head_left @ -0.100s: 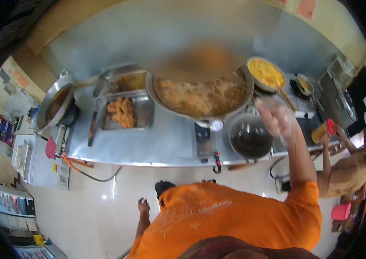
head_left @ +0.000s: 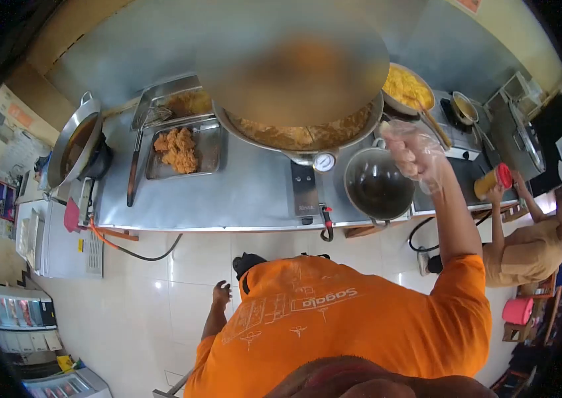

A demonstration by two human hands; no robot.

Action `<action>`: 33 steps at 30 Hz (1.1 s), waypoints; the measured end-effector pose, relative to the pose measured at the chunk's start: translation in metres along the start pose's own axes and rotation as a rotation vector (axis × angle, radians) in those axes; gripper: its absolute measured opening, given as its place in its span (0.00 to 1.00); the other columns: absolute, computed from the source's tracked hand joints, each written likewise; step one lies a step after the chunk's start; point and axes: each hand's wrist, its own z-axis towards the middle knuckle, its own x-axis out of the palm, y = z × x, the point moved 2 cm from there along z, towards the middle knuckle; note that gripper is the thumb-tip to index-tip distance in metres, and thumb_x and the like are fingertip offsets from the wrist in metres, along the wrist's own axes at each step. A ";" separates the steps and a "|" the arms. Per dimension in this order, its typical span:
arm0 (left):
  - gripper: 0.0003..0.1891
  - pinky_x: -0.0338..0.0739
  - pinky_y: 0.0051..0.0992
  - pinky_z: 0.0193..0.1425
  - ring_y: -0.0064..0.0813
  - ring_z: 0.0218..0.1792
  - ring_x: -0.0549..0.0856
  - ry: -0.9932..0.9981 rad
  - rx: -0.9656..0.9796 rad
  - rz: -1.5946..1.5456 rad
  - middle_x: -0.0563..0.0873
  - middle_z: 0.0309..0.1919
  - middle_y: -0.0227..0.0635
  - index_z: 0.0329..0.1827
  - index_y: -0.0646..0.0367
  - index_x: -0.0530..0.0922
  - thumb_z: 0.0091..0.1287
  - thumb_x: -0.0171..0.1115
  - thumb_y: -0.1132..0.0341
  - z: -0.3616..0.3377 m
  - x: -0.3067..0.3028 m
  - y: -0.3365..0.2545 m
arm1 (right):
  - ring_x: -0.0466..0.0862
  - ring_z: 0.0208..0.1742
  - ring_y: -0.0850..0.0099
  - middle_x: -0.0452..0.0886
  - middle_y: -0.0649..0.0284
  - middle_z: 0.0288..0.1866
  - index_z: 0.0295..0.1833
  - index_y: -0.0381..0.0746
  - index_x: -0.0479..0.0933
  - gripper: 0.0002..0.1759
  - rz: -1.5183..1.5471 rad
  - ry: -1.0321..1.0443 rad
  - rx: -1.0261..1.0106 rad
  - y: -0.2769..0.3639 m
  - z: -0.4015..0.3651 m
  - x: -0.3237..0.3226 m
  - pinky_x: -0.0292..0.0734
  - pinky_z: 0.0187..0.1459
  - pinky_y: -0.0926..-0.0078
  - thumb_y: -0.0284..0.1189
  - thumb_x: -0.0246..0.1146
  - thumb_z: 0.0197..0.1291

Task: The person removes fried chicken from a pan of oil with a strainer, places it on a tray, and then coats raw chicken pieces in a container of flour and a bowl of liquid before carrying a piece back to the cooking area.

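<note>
My right hand (head_left: pixel 415 156), in a clear plastic glove, is raised over the counter with its fingers curled closed. Whatever it may hold is hidden. Just left of it and below in view sits a dark, round pan (head_left: pixel 379 184). A wide pan of frothing oil (head_left: pixel 360 140) lies farther left, partly covered by a blurred patch. Behind my right hand, a wooden handle (head_left: pixel 435 127) leans from a bowl of yellow food (head_left: pixel 408 87). My left hand (head_left: pixel 222 293) hangs low beside my body, away from the counter, with loosely bent fingers and nothing visible in it.
Fried pieces (head_left: pixel 176 150) lie in a metal tray (head_left: pixel 209 149), beside a long-handled strainer (head_left: pixel 133 169). A large wok (head_left: pixel 72 152) stands at the left end. On the right, another person (head_left: pixel 526 249) holds a red-lidded jar (head_left: pixel 488 184). A hose (head_left: pixel 141 264) hangs below the counter.
The view has tilted, so the counter and its pans appear higher. My right hand stays closed near the dark pan; my left hand still hangs low.
</note>
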 end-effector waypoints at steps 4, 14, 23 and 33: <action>0.20 0.69 0.26 0.17 0.21 0.16 0.74 -0.322 -0.076 -0.057 0.78 0.21 0.29 0.64 0.52 0.73 0.69 0.60 0.69 0.024 -0.023 -0.045 | 0.62 0.10 0.86 0.66 0.77 0.16 0.31 0.47 0.72 0.11 -0.024 0.000 -0.062 -0.004 -0.015 0.000 0.53 0.10 0.85 0.34 0.62 0.67; 0.20 0.68 0.26 0.17 0.22 0.20 0.76 0.051 0.080 -0.029 0.84 0.26 0.34 0.64 0.52 0.74 0.68 0.60 0.68 0.037 0.000 -0.048 | 0.59 0.08 0.85 0.63 0.76 0.15 0.31 0.44 0.69 0.13 0.104 0.020 0.019 -0.036 -0.024 -0.005 0.49 0.07 0.81 0.35 0.65 0.64; 0.15 0.71 0.26 0.18 0.25 0.19 0.76 0.097 0.116 -0.095 0.79 0.27 0.33 0.59 0.56 0.72 0.71 0.56 0.70 0.061 -0.025 -0.009 | 0.63 0.10 0.86 0.65 0.76 0.16 0.29 0.47 0.69 0.16 0.115 -0.018 0.123 -0.114 -0.065 -0.018 0.56 0.07 0.84 0.39 0.64 0.67; 0.16 0.72 0.27 0.18 0.26 0.20 0.77 0.286 0.087 0.336 0.80 0.29 0.35 0.61 0.57 0.72 0.71 0.57 0.68 0.062 -0.018 -0.042 | 0.63 0.12 0.82 0.64 0.73 0.15 0.28 0.42 0.72 0.14 0.020 -0.012 -0.106 -0.152 -0.103 0.001 0.55 0.14 0.80 0.36 0.61 0.65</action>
